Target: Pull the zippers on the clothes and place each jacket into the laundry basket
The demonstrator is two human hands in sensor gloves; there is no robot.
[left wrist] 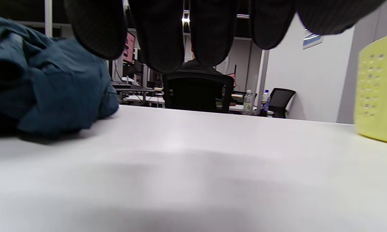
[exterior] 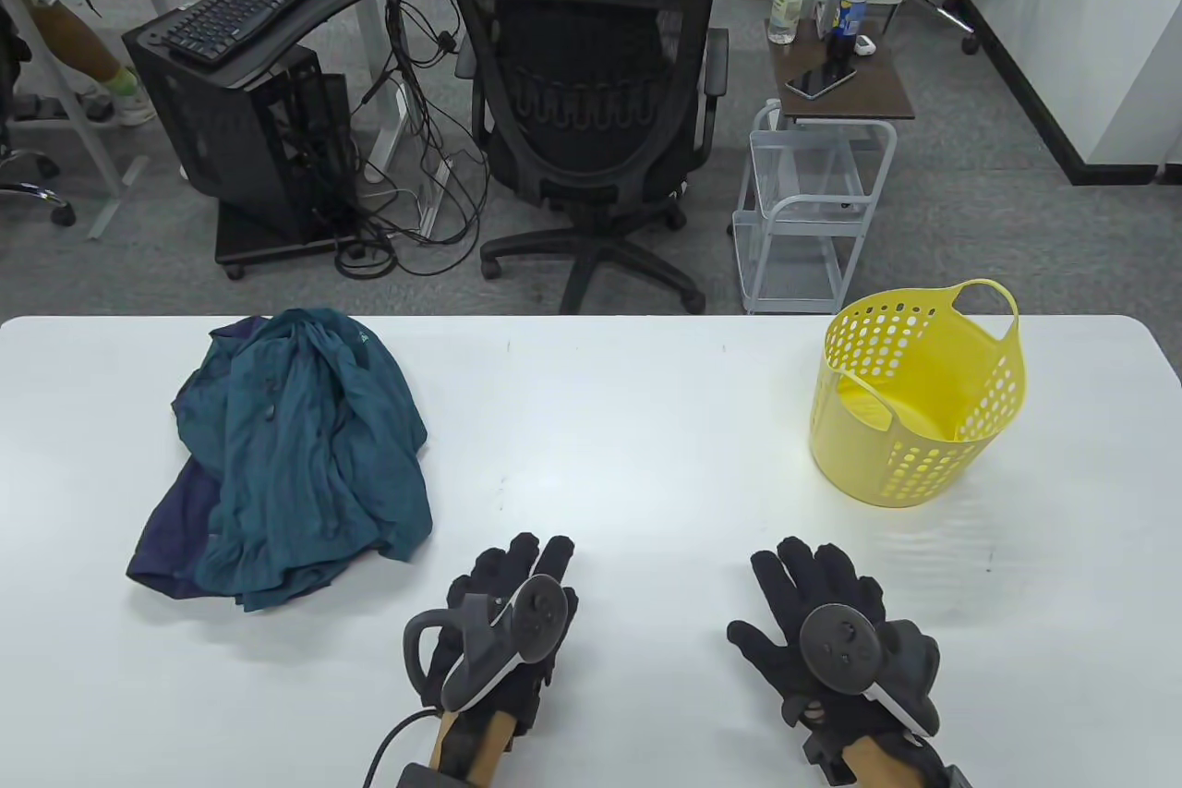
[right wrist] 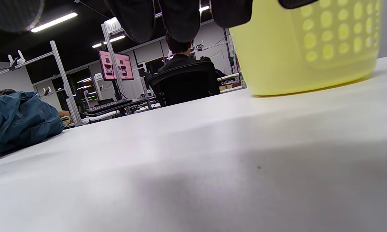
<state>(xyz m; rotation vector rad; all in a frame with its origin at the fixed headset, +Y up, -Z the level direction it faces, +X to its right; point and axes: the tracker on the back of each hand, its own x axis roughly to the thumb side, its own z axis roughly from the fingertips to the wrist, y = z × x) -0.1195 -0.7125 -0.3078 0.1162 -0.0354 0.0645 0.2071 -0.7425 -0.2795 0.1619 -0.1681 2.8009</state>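
2 gloved hands idle on the white worktop (exterior: 591,418), jackets and basket untouched.

The left hand (exterior: 512,617) and right hand (exterior: 831,631) lie flat near the front edge, each grip spread and holding nothing. The crumpled teal fabric jacket (exterior: 314,455) lies over a dark navy jacket (exterior: 171,529) at far left; the perforated yellow plastic laundry basket (exterior: 914,395) stands upright at far right.

Table view overhead; wrist views low, sharing basket (left wrist: 378,93).
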